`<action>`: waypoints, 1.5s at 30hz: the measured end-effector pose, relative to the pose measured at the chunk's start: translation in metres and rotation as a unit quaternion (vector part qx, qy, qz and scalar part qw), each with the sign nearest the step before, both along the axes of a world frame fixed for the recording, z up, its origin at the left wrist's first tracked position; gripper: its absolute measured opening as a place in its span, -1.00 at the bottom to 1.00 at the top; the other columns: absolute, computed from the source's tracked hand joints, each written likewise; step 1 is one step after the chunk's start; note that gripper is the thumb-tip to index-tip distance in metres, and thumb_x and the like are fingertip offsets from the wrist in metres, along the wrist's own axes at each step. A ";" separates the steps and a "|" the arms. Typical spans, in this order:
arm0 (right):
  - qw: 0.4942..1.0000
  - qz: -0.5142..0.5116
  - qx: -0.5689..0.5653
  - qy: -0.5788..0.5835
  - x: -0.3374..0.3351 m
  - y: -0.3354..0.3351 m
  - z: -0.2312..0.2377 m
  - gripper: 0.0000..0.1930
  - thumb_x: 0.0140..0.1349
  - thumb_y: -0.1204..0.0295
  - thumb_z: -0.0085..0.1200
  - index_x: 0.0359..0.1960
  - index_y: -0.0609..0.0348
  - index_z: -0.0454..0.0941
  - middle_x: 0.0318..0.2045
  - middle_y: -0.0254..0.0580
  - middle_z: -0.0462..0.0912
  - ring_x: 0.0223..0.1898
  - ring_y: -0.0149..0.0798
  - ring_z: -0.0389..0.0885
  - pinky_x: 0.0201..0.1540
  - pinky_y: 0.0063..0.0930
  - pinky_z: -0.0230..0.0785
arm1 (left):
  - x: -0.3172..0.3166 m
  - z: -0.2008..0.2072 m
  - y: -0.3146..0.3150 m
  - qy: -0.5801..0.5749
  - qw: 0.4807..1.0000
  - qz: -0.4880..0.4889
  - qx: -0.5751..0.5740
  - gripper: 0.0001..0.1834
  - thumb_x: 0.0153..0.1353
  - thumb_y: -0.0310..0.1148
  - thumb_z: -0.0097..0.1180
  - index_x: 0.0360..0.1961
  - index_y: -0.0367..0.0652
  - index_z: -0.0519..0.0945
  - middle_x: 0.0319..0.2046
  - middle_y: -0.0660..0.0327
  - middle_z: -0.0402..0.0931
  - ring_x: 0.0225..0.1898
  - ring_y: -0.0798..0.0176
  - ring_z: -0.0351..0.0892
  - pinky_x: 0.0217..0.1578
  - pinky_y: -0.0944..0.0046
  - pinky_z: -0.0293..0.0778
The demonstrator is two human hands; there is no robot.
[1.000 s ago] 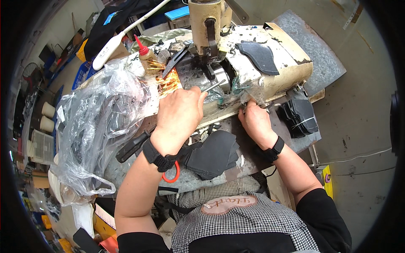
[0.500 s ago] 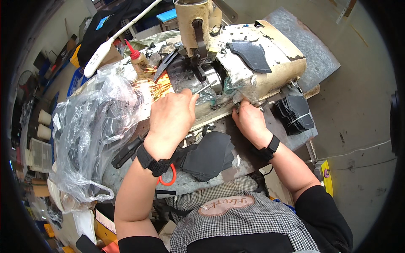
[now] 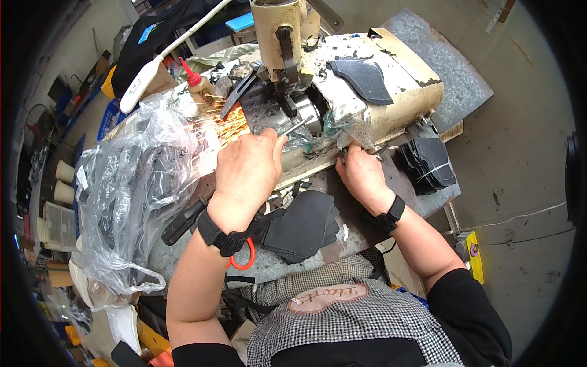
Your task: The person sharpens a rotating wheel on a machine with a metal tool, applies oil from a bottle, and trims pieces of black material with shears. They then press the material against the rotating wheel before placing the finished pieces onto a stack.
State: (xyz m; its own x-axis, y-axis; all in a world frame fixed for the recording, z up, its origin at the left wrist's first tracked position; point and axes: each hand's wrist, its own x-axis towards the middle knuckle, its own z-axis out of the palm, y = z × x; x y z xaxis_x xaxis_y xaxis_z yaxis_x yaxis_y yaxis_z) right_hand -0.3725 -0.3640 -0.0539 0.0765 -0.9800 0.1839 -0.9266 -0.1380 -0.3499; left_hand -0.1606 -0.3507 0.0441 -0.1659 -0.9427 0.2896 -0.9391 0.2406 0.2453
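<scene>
My left hand (image 3: 249, 168) is closed around a thin metal rod (image 3: 298, 126). The rod's tip reaches the shiny round blade drum (image 3: 306, 109) of a cream-coloured bench machine (image 3: 400, 76). Orange sparks (image 3: 229, 122) spray leftward from beside the drum. My right hand (image 3: 362, 176) is closed at the machine's front edge, under a scrap of clear plastic (image 3: 356, 134); what its fingers grip is hidden. Between my forearms lies a stack of dark cut pieces (image 3: 301, 226), next to orange-red scissor handles (image 3: 246, 257).
A crumpled clear plastic bag (image 3: 137, 196) covers the left side. Behind it stand a red-capped bottle (image 3: 199, 85) and a white lamp (image 3: 142, 84). A dark cut piece (image 3: 362, 81) rests on the machine. A tied bundle of dark pieces (image 3: 428, 165) sits right of my right hand.
Both hands stay almost where they were. The spark spray has changed shape slightly and still flies to the left.
</scene>
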 end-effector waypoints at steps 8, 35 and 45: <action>1.000 0.003 0.005 -0.009 0.000 0.001 0.003 -0.70 0.18 0.35 0.02 -0.28 0.41 0.33 -0.53 0.24 0.59 -0.46 0.21 0.62 -0.35 -0.03 0.51 | 0.000 0.000 0.000 -0.004 1.000 0.005 0.000 -0.69 0.28 -0.17 0.03 -0.48 -0.18 0.52 -0.62 -0.08 0.50 -0.47 -0.22 0.54 -0.44 -0.11 0.45; 1.000 0.004 -0.028 -0.012 -0.001 -0.001 -0.007 -0.75 0.17 0.36 0.00 -0.34 0.38 0.37 -0.54 0.23 0.59 -0.49 0.17 0.63 -0.40 -0.04 0.51 | 0.001 0.002 0.002 -0.014 1.000 -0.012 -0.015 -0.69 0.28 -0.20 0.02 -0.49 -0.21 0.52 -0.66 -0.08 0.49 -0.52 -0.19 0.55 -0.46 -0.07 0.46; 0.999 -0.002 -0.028 -0.023 -0.002 -0.001 -0.012 -0.75 0.14 0.38 0.03 -0.36 0.38 0.37 -0.59 0.17 0.57 -0.52 0.15 0.61 -0.42 -0.06 0.51 | -0.003 0.003 0.000 -0.036 0.999 -0.010 -0.004 -0.66 0.31 -0.18 -0.01 -0.52 -0.20 0.48 -0.63 -0.09 0.49 -0.51 -0.23 0.52 -0.47 -0.10 0.41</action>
State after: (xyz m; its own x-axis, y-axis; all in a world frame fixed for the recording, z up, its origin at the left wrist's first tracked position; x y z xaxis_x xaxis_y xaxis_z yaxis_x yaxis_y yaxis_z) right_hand -0.3750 -0.3654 -0.0660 0.0628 -0.9685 0.2410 -0.9099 -0.1548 -0.3849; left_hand -0.1636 -0.3507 0.0471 -0.2050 -0.9369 0.2830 -0.9495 0.2606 0.1749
